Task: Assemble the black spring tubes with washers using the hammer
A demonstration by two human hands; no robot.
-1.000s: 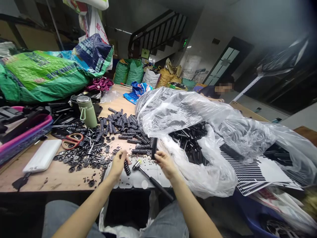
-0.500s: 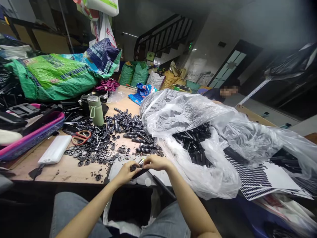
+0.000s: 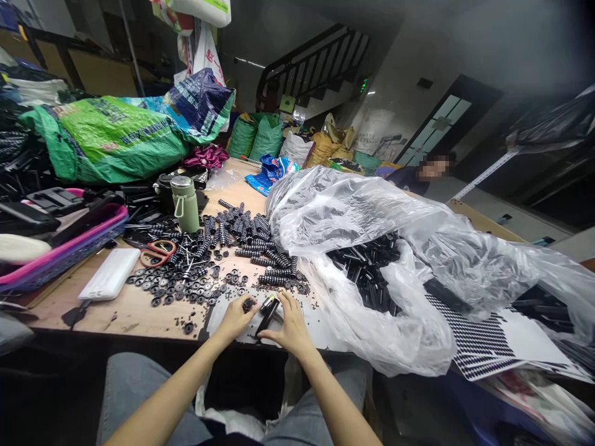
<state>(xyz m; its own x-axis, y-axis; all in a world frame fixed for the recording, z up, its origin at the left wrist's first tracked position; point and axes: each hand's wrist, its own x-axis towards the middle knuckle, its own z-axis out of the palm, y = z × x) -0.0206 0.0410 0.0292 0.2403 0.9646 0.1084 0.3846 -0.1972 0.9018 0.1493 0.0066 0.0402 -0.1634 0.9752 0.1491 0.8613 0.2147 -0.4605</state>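
My left hand [image 3: 236, 321] is closed on a small round black part [image 3: 248, 304] at the front edge of the table. Close to its right, a black bar-like object with a shiny metal end [image 3: 266, 314] lies tilted above a pale sheet [image 3: 223, 317]; its exact kind is unclear. My right hand [image 3: 294, 327] is spread around the right side of this object, thumb near its lower end and fingers by its metal end. Beyond both hands lie many black ribbed cylinders [image 3: 274, 280] and small black discs [image 3: 179, 291].
Clear plastic bags [image 3: 325, 204] holding black parts spread over the right side. Patterned sheets [image 3: 483, 334] lie beneath. Leftward are scissors [image 3: 158, 254], a white power bank [image 3: 109, 274], a green bottle [image 3: 186, 204] and a pink basket [image 3: 60, 255]. A person [image 3: 418, 176] is behind the bags.
My right hand has gone from a pinch to spread fingers. The black bar has turned more upright, and my two hands are slightly farther apart. The view has shifted a little.
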